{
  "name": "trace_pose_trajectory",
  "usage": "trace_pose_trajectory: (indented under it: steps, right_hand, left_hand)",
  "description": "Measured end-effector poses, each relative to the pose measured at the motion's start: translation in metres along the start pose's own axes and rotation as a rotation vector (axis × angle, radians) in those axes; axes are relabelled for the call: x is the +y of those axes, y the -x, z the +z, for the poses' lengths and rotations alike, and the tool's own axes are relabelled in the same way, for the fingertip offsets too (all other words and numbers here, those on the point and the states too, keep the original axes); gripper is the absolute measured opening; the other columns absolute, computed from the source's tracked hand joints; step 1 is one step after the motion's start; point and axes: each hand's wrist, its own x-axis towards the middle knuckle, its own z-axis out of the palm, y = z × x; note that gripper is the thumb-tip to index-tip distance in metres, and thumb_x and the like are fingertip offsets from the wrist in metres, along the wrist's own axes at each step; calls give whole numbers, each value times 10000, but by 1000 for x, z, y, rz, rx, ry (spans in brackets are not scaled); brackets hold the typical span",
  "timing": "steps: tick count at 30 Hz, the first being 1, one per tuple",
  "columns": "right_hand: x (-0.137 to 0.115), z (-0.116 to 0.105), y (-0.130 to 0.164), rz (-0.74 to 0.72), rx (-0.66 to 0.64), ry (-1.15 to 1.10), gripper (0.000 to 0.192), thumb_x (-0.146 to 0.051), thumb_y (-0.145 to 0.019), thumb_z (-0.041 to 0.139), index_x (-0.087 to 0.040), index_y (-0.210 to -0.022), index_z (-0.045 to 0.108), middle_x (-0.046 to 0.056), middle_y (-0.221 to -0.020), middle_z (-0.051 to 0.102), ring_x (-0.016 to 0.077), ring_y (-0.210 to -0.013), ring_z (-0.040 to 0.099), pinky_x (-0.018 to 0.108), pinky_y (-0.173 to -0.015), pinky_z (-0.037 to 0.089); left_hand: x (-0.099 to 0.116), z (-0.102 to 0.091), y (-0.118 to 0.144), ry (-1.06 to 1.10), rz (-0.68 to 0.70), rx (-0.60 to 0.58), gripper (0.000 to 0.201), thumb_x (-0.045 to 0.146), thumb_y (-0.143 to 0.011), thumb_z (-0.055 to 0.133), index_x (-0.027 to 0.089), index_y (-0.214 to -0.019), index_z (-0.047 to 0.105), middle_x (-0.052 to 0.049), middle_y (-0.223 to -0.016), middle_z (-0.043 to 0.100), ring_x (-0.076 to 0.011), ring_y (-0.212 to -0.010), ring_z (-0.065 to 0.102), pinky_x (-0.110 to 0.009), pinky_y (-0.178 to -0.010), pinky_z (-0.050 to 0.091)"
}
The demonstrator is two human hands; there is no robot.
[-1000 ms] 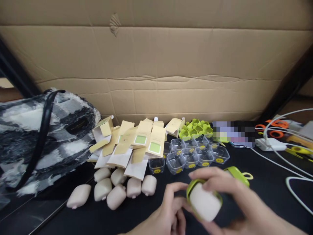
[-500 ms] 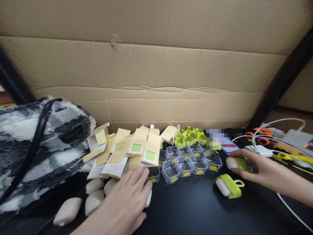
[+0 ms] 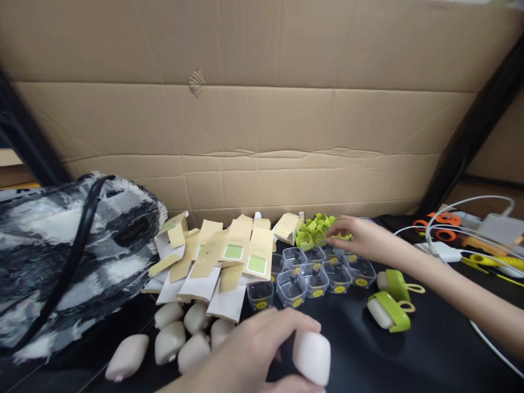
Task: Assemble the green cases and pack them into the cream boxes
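Observation:
My left hand (image 3: 257, 349) is low in the middle and grips a cream rounded pad (image 3: 311, 357) by its left side. My right hand (image 3: 362, 238) stretches forward to the pile of lime-green holders (image 3: 317, 229) at the back, fingers touching the pile; whether it grips one I cannot tell. Two finished pieces, cream pads in green holders (image 3: 388, 311), lie on the black table just under my right forearm. More loose cream pads (image 3: 170, 341) lie at front left.
Several clear plastic cups with yellow stickers (image 3: 313, 273) sit mid-table. Flat tan and white cartons (image 3: 223, 256) are heaped left of them. A furry black-and-white bag (image 3: 61, 256) fills the left. White cables and orange scissors (image 3: 450, 229) lie right. A cardboard wall (image 3: 262, 136) stands behind.
My left hand picked a cream pad from the loose ones and drew it to the middle. My right hand left the assembled piece beside the other and reached to the green holders.

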Motion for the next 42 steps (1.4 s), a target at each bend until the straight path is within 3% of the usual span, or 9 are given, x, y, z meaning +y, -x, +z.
trace_pose_trajectory:
  steps: [4,7,13,19,25,31,34,38,42]
  right_hand:
    - [-19,11,-42,90,-124,79,202,-335,-946,594,-172,-1051,651,44,-1067,683,184,-895,670,387,-795,554]
    - [-25,18,-56,166,-141,103,236,-347,-945,593,-187,-1113,635,59,-1142,662,201,-949,662,402,-819,550]
    - [-24,27,-62,261,-85,-24,240,-318,-942,601,-188,-1143,625,60,-1173,650,208,-965,659,404,-819,554]
    - [-18,12,-57,307,143,-399,251,-320,-951,590,-167,-1150,608,57,-1100,665,178,-867,676,360,-733,575]
    - [-36,-1,-5,174,252,-784,282,-379,-982,476,-221,-1191,579,38,-1063,656,121,-666,661,316,-667,590]
    - [-61,13,59,43,77,-971,456,-398,-822,657,-278,-1248,547,29,-942,674,157,-659,674,291,-599,603]
    - [-67,22,78,-91,35,-945,543,-288,-779,742,-352,-1265,508,4,-990,685,155,-739,698,256,-644,604]
    - [-71,35,92,-137,231,-687,515,-288,-743,776,-358,-1185,523,-4,-1004,672,191,-863,695,258,-719,594]
    - [-76,47,98,-250,286,-463,433,-253,-730,774,-303,-1070,511,31,-1072,625,222,-956,677,298,-777,577]
  left_hand:
    - [-29,31,-6,727,-198,12,519,292,-589,871,220,-1005,569,22,-889,595,-124,-761,576,-238,-668,387]
    - [-44,46,-10,953,-182,16,675,276,-443,943,217,-961,514,25,-915,570,-119,-799,564,-262,-722,396]
    - [-47,46,-8,975,-168,38,641,250,-496,922,195,-1017,552,-1,-969,589,-107,-790,559,-259,-702,420]
    - [-32,40,-3,1175,-150,131,560,418,-649,839,130,-1024,538,-123,-953,719,-158,-688,660,-381,-732,520]
    - [-25,37,-2,1151,-199,174,530,474,-668,817,131,-960,538,-158,-959,751,-119,-645,604,-269,-614,442]
    - [-23,35,0,1193,-216,233,505,350,-626,877,159,-940,532,-108,-985,734,-143,-833,619,-294,-765,434]
    - [-20,33,0,1175,-212,252,504,338,-646,876,162,-982,544,-61,-903,721,-149,-817,629,-318,-796,446]
    - [-17,32,-1,1153,-175,272,534,352,-676,867,158,-1070,563,-1,-835,703,-114,-757,629,-279,-792,442]
    - [-19,35,-3,1099,-204,298,427,406,-713,834,146,-929,573,12,-771,705,-88,-749,610,-227,-768,425]
